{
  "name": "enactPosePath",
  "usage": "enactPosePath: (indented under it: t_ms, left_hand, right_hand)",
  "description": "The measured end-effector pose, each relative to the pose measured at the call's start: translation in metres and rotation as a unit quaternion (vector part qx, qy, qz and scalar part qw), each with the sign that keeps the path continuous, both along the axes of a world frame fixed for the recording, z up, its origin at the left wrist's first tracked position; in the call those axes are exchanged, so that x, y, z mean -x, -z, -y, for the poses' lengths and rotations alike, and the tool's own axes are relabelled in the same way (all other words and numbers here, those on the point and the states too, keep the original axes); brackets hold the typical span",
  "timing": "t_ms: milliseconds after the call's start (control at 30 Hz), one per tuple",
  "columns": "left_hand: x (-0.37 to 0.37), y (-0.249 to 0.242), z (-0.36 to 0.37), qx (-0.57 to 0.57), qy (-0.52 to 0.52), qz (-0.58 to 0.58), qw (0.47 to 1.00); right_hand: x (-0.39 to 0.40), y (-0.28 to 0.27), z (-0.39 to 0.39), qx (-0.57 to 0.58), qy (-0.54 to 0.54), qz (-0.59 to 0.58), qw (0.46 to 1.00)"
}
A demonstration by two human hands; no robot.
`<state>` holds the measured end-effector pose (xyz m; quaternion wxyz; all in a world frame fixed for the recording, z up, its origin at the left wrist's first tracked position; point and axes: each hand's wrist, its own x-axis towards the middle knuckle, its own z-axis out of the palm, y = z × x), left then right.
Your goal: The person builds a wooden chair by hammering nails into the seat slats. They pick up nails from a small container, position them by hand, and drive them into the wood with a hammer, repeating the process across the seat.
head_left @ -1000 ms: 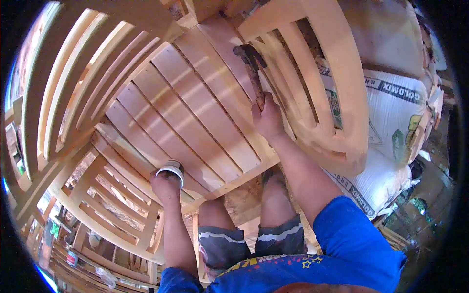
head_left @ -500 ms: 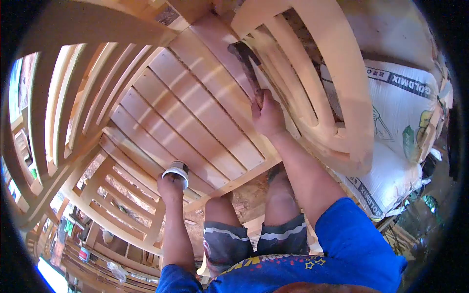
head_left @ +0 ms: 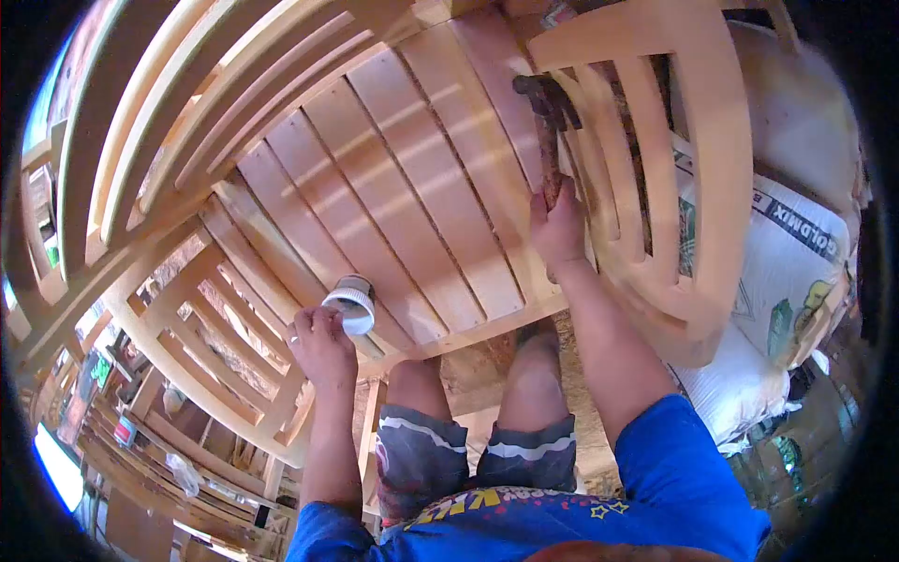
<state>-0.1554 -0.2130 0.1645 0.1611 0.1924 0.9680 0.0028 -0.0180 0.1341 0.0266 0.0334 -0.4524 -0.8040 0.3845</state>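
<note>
A claw hammer [head_left: 548,131] is gripped in my right hand [head_left: 562,229], its dark head up near the slatted side of the wooden bench. My left hand [head_left: 323,347] has its fingers pinched together beside a small white tub [head_left: 354,309] with a ribbed rim. What those fingers hold, if anything, is too small to make out. The tub is tilted on the bench seat, its mouth facing me. Several pale planks with narrow gaps form the seat [head_left: 403,187] under both hands.
Slatted armrests stand left [head_left: 215,328] and right [head_left: 716,187], and a slatted backrest [head_left: 187,122] rises at the upper left. White printed sacks [head_left: 791,272] lie beyond the right armrest. My knees are at the seat's front edge.
My left hand has come out of the tub's mouth and sits just left of it, fingers pinched. The view has shifted; my right hand still grips the hammer.
</note>
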Motion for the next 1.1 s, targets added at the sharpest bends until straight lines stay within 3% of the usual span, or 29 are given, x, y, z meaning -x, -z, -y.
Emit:
enactPosePath:
  t_ms: [67, 133, 200, 267, 367, 500, 600, 700, 767, 833, 933, 1033, 1100]
  left_hand:
    - [0.008, -0.016, -0.009, -0.045, -0.077, 0.031, 0.996]
    - [0.023, -0.023, -0.019, -0.172, -0.199, 0.107, 0.959]
    - [0.040, -0.022, -0.035, -0.305, -0.359, 0.233, 0.851]
    - [0.053, -0.011, -0.066, -0.453, -0.482, 0.348, 0.664]
    - [0.056, -0.004, -0.092, -0.493, -0.474, 0.415, 0.600]
    - [0.060, 0.015, -0.110, -0.551, -0.477, 0.464, 0.504]
    - [0.065, 0.019, -0.139, -0.574, -0.447, 0.479, 0.491]
    - [0.072, 0.034, -0.176, -0.561, -0.350, 0.451, 0.600]
    - [0.085, 0.060, -0.194, -0.484, -0.179, 0.310, 0.798]
    - [0.099, 0.093, -0.220, -0.403, -0.021, 0.090, 0.911]
    - [0.123, 0.137, -0.273, -0.538, -0.088, 0.006, 0.838]
    - [0.146, 0.155, -0.311, -0.498, -0.034, -0.060, 0.865]
    - [0.159, 0.197, -0.324, -0.520, -0.011, -0.119, 0.846]
  right_hand:
    - [0.002, -0.004, -0.001, -0.056, -0.023, -0.008, 0.998]
    - [0.007, -0.009, 0.003, -0.050, -0.018, -0.021, 0.998]
    - [0.004, -0.010, 0.004, 0.001, 0.002, 0.001, 1.000]
    - [0.009, -0.011, -0.001, 0.026, 0.014, 0.031, 0.999]
    - [0.000, 0.003, -0.002, -0.035, -0.029, 0.019, 0.999]
    - [0.002, -0.003, -0.001, -0.015, -0.014, 0.013, 1.000]
    - [0.004, -0.009, -0.003, -0.013, -0.020, -0.001, 1.000]
    - [0.006, -0.014, -0.004, -0.016, -0.023, 0.028, 0.999]
    - [0.003, -0.006, -0.005, -0.001, -0.023, 0.025, 0.999]
    - [0.003, -0.006, -0.004, 0.014, -0.016, 0.027, 0.999]
    - [0.001, -0.008, -0.004, 0.008, -0.019, 0.013, 1.000]
    - [0.001, -0.002, -0.005, -0.024, -0.022, 0.006, 0.999]
    - [0.003, -0.002, -0.004, -0.016, -0.014, 0.009, 1.000]
